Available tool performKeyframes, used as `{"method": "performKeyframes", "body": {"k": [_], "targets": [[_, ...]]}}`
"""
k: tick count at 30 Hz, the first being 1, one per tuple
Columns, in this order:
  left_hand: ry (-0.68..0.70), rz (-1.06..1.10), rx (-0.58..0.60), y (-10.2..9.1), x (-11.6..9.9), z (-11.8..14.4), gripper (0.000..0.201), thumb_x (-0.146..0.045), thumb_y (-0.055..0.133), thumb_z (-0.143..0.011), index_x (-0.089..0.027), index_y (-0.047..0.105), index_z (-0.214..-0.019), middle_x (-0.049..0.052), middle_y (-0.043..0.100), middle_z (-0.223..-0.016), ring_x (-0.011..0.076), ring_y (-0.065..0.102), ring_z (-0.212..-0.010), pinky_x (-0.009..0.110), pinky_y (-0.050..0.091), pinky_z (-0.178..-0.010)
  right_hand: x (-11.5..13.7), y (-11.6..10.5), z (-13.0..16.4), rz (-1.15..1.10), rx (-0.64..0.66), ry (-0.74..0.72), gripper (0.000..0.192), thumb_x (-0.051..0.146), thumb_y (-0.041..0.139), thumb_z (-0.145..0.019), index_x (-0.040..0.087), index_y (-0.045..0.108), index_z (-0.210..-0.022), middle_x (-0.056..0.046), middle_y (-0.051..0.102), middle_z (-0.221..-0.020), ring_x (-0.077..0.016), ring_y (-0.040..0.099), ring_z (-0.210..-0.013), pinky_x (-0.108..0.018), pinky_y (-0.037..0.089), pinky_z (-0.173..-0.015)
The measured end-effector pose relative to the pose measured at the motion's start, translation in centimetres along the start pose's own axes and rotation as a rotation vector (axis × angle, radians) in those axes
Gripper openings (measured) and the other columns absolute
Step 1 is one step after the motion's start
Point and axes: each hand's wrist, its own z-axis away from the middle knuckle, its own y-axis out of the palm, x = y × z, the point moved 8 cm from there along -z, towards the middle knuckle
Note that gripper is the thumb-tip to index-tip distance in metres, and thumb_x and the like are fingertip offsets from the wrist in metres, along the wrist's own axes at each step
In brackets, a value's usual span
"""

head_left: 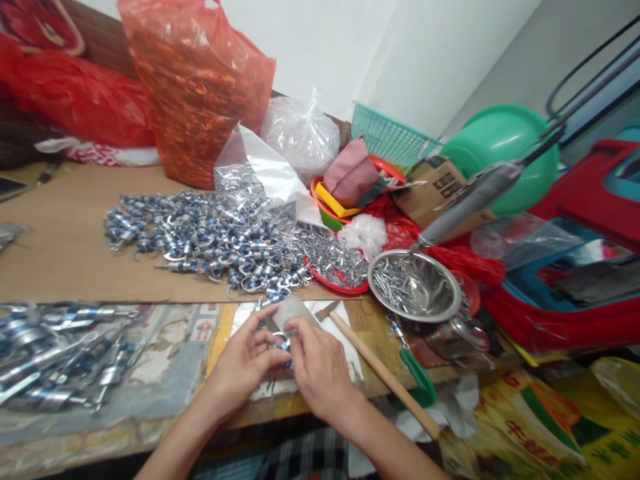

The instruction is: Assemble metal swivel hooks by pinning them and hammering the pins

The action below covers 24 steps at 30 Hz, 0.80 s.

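Metal clip [283,344] sits pinched between my left hand [243,363] and right hand [320,367] at table edge [150,427], fingers of both closed on it. Judge it light, stiff, slippery, small; I'd grip by body, not hook.

My left hand [245,363] and right hand [320,370] are bare: no gloves, rings or watch that I can see. Both forearms are uncovered too, with no sleeve reaching into view. Below them, at my lap, I wear dark checked cloth [305,457].
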Motion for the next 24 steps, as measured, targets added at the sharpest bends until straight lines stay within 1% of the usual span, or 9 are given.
{"method": "performKeyframes", "body": {"k": [6,9,11,12,14,16,19,21,24], "targets": [[-0.007,-0.011,-0.012,-0.1,0.1,0.1,0.067,-0.012,0.067,-0.056,-0.015,0.039,-0.117,-0.004,0.059,-0.062,0.0127,0.058,-0.057,0.025,0.047,-0.058,-0.2,-0.4,0.1,-0.054,0.026,0.007,0.021,0.018,0.036,-0.084,0.02,0.052,-0.098,-0.001,0.063,-0.07,-0.0166,0.059,-0.065,-0.024,0.038,-0.057],[-0.022,0.001,-0.015,-0.2,0.3,0.1,0.069,-0.013,0.068,-0.056,-0.017,0.038,-0.118,-0.005,0.059,-0.063,0.0126,0.058,-0.058,0.027,0.049,-0.06,-3.7,-2.4,0.8,-0.134,-0.128,0.12,0.02,0.025,0.034,-0.088,0.019,0.05,-0.099,-0.001,0.062,-0.073,-0.0154,0.058,-0.067,-0.024,0.041,-0.061],[-0.029,0.011,-0.02,-0.2,0.3,0.1,0.069,-0.013,0.068,-0.056,-0.018,0.038,-0.119,-0.005,0.058,-0.064,0.0129,0.058,-0.059,0.028,0.05,-0.061,-7.2,-3.9,1.9,-0.047,-0.26,0.207,0.024,0.029,0.036,-0.087,0.018,0.049,-0.103,-0.005,0.061,-0.085,-0.0181,0.058,-0.078,-0.028,0.043,-0.069],[-0.032,0.016,-0.023,-0.1,0.3,0.1,0.07,-0.013,0.068,-0.056,-0.017,0.038,-0.119,-0.005,0.058,-0.063,0.0132,0.058,-0.059,0.028,0.051,-0.061,-8.8,-4.1,2.5,0.043,-0.259,0.229,0.027,0.031,0.041,-0.084,0.016,0.049,-0.105,-0.008,0.06,-0.088,-0.0207,0.057,-0.082,-0.031,0.043,-0.072],[-0.044,0.021,-0.025,0.0,0.3,0.2,0.071,-0.014,0.069,-0.055,-0.017,0.038,-0.119,-0.005,0.058,-0.063,0.0138,0.059,-0.058,0.029,0.051,-0.06,-11.6,-3.2,3.3,0.172,-0.13,0.244,0.031,0.031,0.047,-0.08,0.014,0.052,-0.106,-0.01,0.059,-0.089,-0.0241,0.057,-0.084,-0.035,0.043,-0.072],[-0.048,0.019,-0.038,-0.1,0.2,0.2,0.071,-0.015,0.07,-0.055,-0.018,0.039,-0.119,-0.005,0.059,-0.063,0.0144,0.059,-0.058,0.03,0.052,-0.059,-13.2,-2.3,4.2,0.194,-0.009,0.253,0.025,0.027,0.047,-0.08,0.015,0.055,-0.1,-0.009,0.059,-0.086,-0.0232,0.058,-0.081,-0.034,0.045,-0.069],[-0.041,0.006,-0.051,-0.2,0.2,0.2,0.072,-0.017,0.071,-0.054,-0.018,0.04,-0.119,-0.005,0.06,-0.062,0.0148,0.06,-0.058,0.029,0.051,-0.058,-12.4,-3.1,4.9,0.083,-0.04,0.228,0.018,0.023,0.047,-0.08,0.018,0.056,-0.095,-0.006,0.059,-0.087,-0.0195,0.059,-0.08,-0.031,0.047,-0.07],[-0.04,-0.004,-0.045,-0.2,0.2,0.1,0.073,-0.017,0.071,-0.053,-0.018,0.039,-0.119,-0.005,0.061,-0.062,0.0144,0.06,-0.057,0.028,0.051,-0.058,-10.0,-4.7,5.0,-0.022,-0.119,0.142,0.021,0.021,0.049,-0.08,0.02,0.054,-0.1,-0.005,0.059,-0.092,-0.0184,0.058,-0.085,-0.029,0.047,-0.073],[-0.036,-0.014,-0.05,-0.1,0.1,0.1,0.074,-0.017,0.071,-0.053,-0.017,0.038,-0.119,-0.004,0.062,-0.061,0.0145,0.061,-0.057,0.027,0.051,-0.057,-5.6,-7.2,5.4,-0.139,-0.224,-0.06,0.037,0.014,0.047,-0.082,0.025,0.048,-0.117,-0.005,0.059,-0.104,-0.0171,0.057,-0.095,-0.027,0.046,-0.08]]}}
